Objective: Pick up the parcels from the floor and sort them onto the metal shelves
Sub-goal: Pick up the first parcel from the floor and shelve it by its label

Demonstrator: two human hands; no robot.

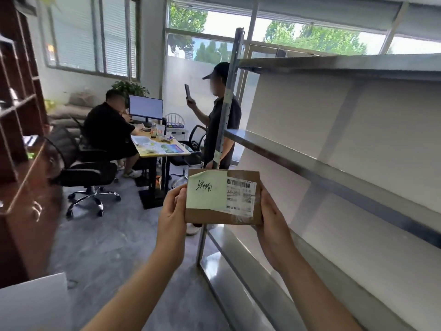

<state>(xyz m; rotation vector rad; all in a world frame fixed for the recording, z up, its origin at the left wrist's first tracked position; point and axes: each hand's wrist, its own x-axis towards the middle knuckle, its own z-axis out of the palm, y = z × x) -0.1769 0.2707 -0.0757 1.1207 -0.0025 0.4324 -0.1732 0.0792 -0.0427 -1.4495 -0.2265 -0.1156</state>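
Note:
A small brown cardboard parcel point(241, 174) is held up in front of me at chest height, its face towards me. It carries a pale green note with handwriting and a white barcode label. My left hand point(172, 212) grips its left edge and my right hand point(272, 223) grips its right edge. The metal shelves point(298, 152) stand to the right, with grey steel boards and white back panels; the boards in view hold nothing. The parcel is just left of the shelf's front post point(226, 111).
A person stands behind the post holding up a phone point(187, 91). Another person sits at a desk point(164, 149) with a monitor, on an office chair point(83, 173). A brown wooden rack point(16, 111) lines the left. A white board point(33, 304) lies at the lower left.

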